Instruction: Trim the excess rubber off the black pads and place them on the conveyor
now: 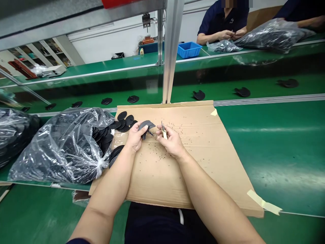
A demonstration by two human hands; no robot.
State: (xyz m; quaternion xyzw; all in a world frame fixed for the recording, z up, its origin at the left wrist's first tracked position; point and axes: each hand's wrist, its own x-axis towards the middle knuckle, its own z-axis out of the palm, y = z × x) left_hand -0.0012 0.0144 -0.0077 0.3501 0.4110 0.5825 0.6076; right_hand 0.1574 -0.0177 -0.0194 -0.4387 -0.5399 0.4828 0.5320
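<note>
My left hand point(135, 136) is closed around a dark grey, rounded plastic part point(146, 125), held just above a flat cardboard sheet point(193, 162). My right hand point(170, 139) is closed on a small cutting tool point(164, 131) with pale handles and metal tips that point up beside the part. Tiny dark trimmings lie scattered over the cardboard around both hands. A loose heap of similar black parts point(123, 123) sits just left of my left hand.
A clear plastic bag of black parts point(63, 145) lies at the left, with another bag point(12, 132) further left. Single black parts point(242, 91) ride on the green conveyor beyond. A metal post point(169, 51) rises ahead. A person point(223, 20) works opposite, beside a blue bin point(189, 49).
</note>
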